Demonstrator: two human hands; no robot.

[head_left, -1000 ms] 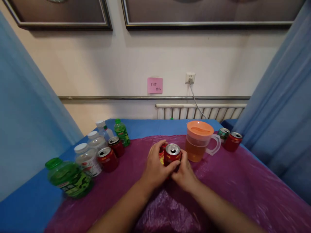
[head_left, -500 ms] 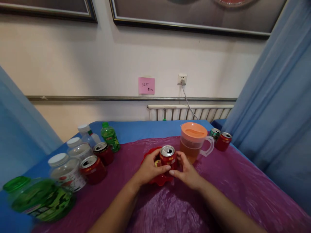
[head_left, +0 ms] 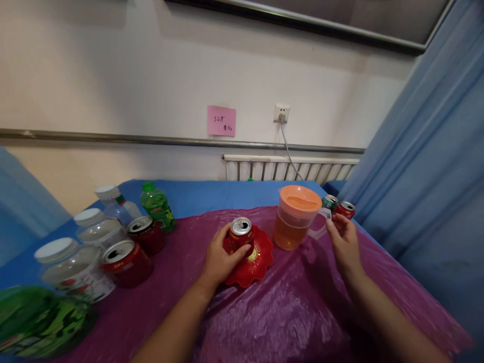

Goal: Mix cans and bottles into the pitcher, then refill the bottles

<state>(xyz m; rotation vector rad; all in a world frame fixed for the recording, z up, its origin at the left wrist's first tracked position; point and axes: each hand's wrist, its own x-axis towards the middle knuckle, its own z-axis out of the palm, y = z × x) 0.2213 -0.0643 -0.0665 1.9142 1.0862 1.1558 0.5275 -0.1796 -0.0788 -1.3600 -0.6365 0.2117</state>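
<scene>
A red drink can (head_left: 241, 239) stands upright over a red scalloped plate (head_left: 260, 272), its top opened. My left hand (head_left: 218, 256) is closed around the can's left side, with the thumb across its front. On the right, my right hand (head_left: 345, 241) is at the outer side of the handle of a clear pitcher (head_left: 290, 229). Its thumb and fingers are apart and slightly bent, the thumb tip close to or touching the handle. Amber liquid fills much of the pitcher, under an orange lid (head_left: 300, 199).
To the left stand red cans (head_left: 126, 263), white-capped jars (head_left: 73, 269), a small green bottle (head_left: 158, 206) and a large green bottle (head_left: 41, 320). Behind my right hand are a green can (head_left: 329, 202) and another red can (head_left: 345, 209). Purple plastic sheeting (head_left: 287, 312) covers the table.
My right hand has left the can and moved right to the pitcher's handle. My left hand still holds the can, now at the plate's left part. The view has shifted slightly.
</scene>
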